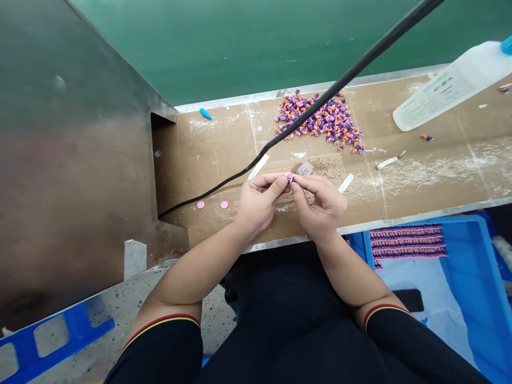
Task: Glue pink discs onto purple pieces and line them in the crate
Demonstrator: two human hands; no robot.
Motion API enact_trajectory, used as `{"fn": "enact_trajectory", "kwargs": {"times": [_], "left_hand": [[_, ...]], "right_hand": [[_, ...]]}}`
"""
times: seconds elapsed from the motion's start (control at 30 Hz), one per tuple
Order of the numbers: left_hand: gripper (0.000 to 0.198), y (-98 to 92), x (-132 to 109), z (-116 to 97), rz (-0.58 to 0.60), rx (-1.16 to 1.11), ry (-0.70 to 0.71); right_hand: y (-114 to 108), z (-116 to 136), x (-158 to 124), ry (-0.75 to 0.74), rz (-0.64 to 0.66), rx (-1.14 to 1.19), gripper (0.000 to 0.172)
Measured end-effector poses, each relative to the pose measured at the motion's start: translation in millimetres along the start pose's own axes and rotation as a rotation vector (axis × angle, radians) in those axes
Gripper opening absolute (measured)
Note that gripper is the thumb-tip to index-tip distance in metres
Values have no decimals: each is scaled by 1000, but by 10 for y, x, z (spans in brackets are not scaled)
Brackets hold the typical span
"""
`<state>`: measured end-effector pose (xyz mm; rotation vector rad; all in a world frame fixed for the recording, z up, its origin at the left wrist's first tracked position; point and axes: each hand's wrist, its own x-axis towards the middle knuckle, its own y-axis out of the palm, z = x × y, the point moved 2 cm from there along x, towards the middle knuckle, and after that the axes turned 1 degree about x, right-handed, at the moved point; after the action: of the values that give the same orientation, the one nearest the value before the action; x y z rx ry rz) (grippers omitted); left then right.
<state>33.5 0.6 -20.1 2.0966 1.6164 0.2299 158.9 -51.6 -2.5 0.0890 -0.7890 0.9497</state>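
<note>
My left hand [259, 201] and my right hand [320, 205] meet over the cardboard-covered bench [420, 176], fingers pinched together. Between the fingertips sits a small pink disc [288, 176] with a tiny purple piece [293, 180] against it; the left fingers grip the disc, the right fingers the purple piece. Two more pink discs [212, 204] lie on the cardboard to the left of my left hand. A small clear cap [304, 169] rests just beyond my fingers. A pile of several purple and orange pieces [320, 120] lies farther back.
A black cable [320, 104] crosses diagonally above the bench. A white bottle [452, 85] lies at the back right. A steel panel [72, 149] stands on the left. A blue crate [472, 266] at lower right holds rows of assembled pieces [408, 241]. White strips [345, 183] and a small tool [390, 160] lie nearby.
</note>
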Motion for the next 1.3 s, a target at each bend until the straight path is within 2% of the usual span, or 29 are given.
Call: {"fn": "enact_trajectory", "kwargs": {"times": [0.27,0.43,0.57,0.67,0.83,1.1,1.2,1.3], "left_hand": [[15,-20,-73,-35,-27,332,390],[8,-1,-112,-69,-12,405,547],[8,12,-136,-76,-13,450,602],[10,18,-151,-74,9,442,616],[12,14,-149,-43,40,394,515],[13,16,-149,-22,63,351,479],[16,32,-142,4,114,326,431],[35,21,-100,42,166,280,365]], "right_hand": [[-22,52,-3,-73,-22,2,16],[-34,100,-9,-65,-35,39,20],[-31,122,-20,-43,-62,32,17],[-33,118,-18,-25,-70,27,15],[-41,94,-5,-34,-62,43,15],[-23,97,-46,-14,-68,74,16],[-122,70,-35,5,-13,86,14],[-409,-75,38,82,111,52,13]]}}
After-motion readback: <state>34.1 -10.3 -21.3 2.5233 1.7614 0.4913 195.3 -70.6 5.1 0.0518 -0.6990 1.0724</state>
